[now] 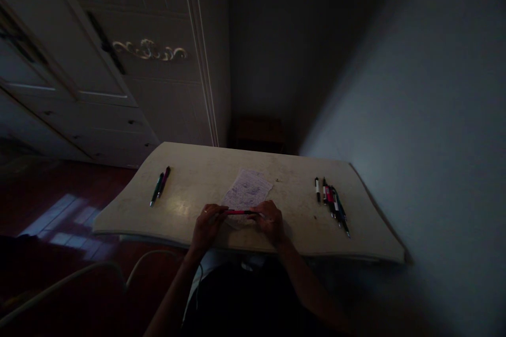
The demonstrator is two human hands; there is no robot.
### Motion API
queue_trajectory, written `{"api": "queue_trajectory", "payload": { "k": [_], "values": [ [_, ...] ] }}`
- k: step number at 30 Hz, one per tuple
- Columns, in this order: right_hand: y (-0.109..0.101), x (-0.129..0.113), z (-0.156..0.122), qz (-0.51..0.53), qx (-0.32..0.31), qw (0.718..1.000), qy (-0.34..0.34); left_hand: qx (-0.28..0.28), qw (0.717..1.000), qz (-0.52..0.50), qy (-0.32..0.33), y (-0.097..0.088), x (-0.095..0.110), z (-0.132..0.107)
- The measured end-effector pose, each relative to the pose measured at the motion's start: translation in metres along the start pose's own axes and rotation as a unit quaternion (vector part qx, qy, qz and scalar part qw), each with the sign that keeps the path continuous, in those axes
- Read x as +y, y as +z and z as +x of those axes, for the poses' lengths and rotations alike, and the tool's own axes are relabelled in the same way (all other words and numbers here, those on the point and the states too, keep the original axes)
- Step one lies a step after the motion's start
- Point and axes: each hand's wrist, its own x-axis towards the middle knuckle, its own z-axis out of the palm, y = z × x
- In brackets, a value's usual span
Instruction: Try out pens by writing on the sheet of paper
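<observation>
Both hands hold a pink pen (238, 212) level over the near edge of a scribbled sheet of paper (247, 191). My left hand (208, 225) pinches the pen's left end, and a ring shows on one finger. My right hand (271, 221) closes round the pen's right end. The pale table (197, 168) carries two pens (160, 186) lying side by side at its left. Several pens (332, 201) lie in a row at its right.
A white panelled wardrobe (118, 63) stands behind the table at the left. A plain wall (415, 116) runs close along the table's right side. The dark red floor (59, 205) shows at the left, and a curved chair rail (98, 268) sits near my left arm.
</observation>
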Motion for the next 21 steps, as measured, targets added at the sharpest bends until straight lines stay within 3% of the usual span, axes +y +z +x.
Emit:
{"api": "queue_trajectory", "payload": {
  "k": [4,7,10,14,21],
  "values": [
    [-0.0008,-0.0029,0.0014,0.004,0.003,1.000,0.023,0.010,0.999,-0.007,0.039,0.0017,-0.0031,-0.0028],
    [-0.0019,-0.0057,0.0028,0.006,0.007,0.999,0.033,0.018,0.999,0.003,0.026,0.0030,-0.0016,-0.0053],
    [-0.0027,-0.0070,0.0033,0.010,0.014,0.999,0.043,0.002,1.000,0.008,-0.002,0.0034,0.0011,-0.0059],
    [-0.0024,-0.0069,0.0026,0.009,0.022,0.999,0.041,-0.022,0.998,0.053,0.034,0.0039,0.0005,-0.0038],
    [-0.0001,-0.0042,0.0014,0.022,0.042,0.999,0.011,0.023,0.997,0.065,0.015,0.0098,0.0020,-0.0044]
  ]
}}
